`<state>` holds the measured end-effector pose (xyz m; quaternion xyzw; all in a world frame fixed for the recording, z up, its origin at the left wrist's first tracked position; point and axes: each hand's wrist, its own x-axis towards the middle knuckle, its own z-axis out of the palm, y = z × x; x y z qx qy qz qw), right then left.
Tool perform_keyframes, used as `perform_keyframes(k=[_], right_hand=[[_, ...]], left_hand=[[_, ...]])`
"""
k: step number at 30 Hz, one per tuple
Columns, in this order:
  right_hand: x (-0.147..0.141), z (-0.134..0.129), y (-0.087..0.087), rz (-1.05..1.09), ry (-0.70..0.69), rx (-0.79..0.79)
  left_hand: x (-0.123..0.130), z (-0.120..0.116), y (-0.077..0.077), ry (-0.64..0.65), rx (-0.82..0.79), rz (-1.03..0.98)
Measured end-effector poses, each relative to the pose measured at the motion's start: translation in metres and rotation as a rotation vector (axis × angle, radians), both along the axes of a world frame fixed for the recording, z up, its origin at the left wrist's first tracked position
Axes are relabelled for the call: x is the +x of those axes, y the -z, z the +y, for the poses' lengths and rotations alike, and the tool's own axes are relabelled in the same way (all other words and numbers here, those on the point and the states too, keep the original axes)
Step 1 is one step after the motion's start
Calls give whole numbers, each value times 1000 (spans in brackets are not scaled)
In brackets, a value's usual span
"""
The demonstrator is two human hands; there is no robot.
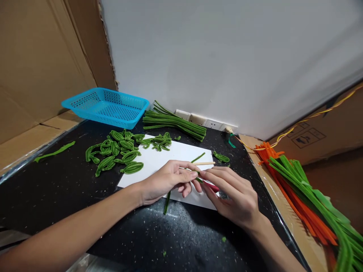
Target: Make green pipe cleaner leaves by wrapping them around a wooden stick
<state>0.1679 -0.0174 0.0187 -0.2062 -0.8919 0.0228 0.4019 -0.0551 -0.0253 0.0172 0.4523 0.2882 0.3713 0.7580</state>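
My left hand (170, 177) pinches a green pipe cleaner (199, 180) between thumb and fingers, above a white sheet (185, 150). The fingertips of my right hand (235, 189) close on the same pipe cleaner from the other side. Most of the piece is hidden by the fingers. Beneath my right hand a red object (211, 186) partly shows; its kind is hidden. A thin wooden stick (205, 163) and a straight green stem (198, 157) show just behind the hands. Another green length (167, 204) sticks out below my left wrist.
Left of the sheet lies a pile of looped green pipe-cleaner shapes (115, 147). Behind stand a blue basket (124, 123) and a bundle of green stems (176, 125). A single looped piece (221, 157) lies right. Orange stems (300, 211) and green stems (312, 200) rest on cardboard.
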Motion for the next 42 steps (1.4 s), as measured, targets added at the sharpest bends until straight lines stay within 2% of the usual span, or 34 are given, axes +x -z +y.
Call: perform_keyframes(k=[3,9,20,31,37,42], right_hand=[[6,2,2,-32,10,85],[6,0,5,-73,32,145],[-5,-3,11,33,127,24],[-20,-14,13,222,248,-358],[-26,-19,6,377,201,-702],[-30,-19,5,574,126,-1072]], left_hand=[[2,-2,-1,14,-11,12],[3,0,3,7,31,78],[2,0,7,-25,85,139],[1,-1,2,-60,150,187],[2,-2,5,-82,170,174],[6,-7,-2,-93,249,252]])
